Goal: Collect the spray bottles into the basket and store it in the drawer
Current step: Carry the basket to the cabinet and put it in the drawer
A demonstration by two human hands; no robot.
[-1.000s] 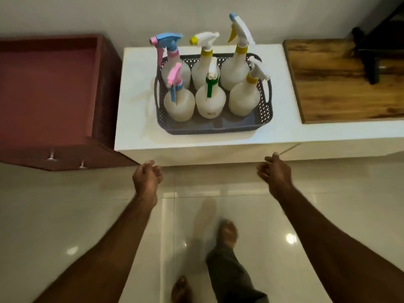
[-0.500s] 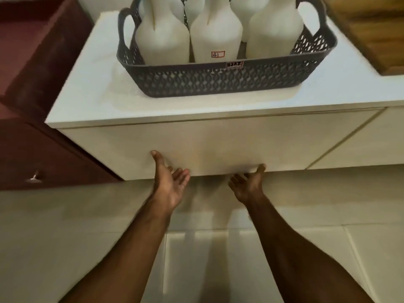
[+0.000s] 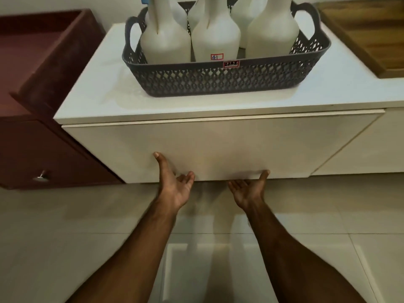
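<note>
1. Nearest to me, both forearms reach forward over the pale tiled floor (image 3: 65,226), palms turned up.
2. My left hand (image 3: 175,184) is at the lower edge of the drawer front (image 3: 218,145). Its thumb lies straight up against the panel, and its fingers (image 3: 188,177) are loosely spread with their tips at the bottom edge. I cannot tell whether they hook under it.
3. My right hand (image 3: 247,189) sits just beside the left one, at the same edge. Its thumb tip touches the bottom of the panel, and its fingers (image 3: 235,184) are relaxed and a little apart, holding nothing.
4. The cream drawer front stands slightly proud of the cabinet, with a narrow gap showing under the white worktop (image 3: 98,88).
5. On the worktop, above the drawer, stands the grey lattice basket (image 3: 218,82) with a loop handle at each end and a small label on its near rim.
6. The white spray bottles (image 3: 166,42) stand upright inside the basket, packed close together. Three fill the near row, and the middle one bears a label reading 41. Their tops are cut off by the frame, so I cannot count the back row.
7. To the left, a dark red cabinet (image 3: 43,149) with a metal knob (image 3: 41,174) stands beside the white unit.
8. At the far right, a wooden board (image 3: 367,40) lies on the worktop.
</note>
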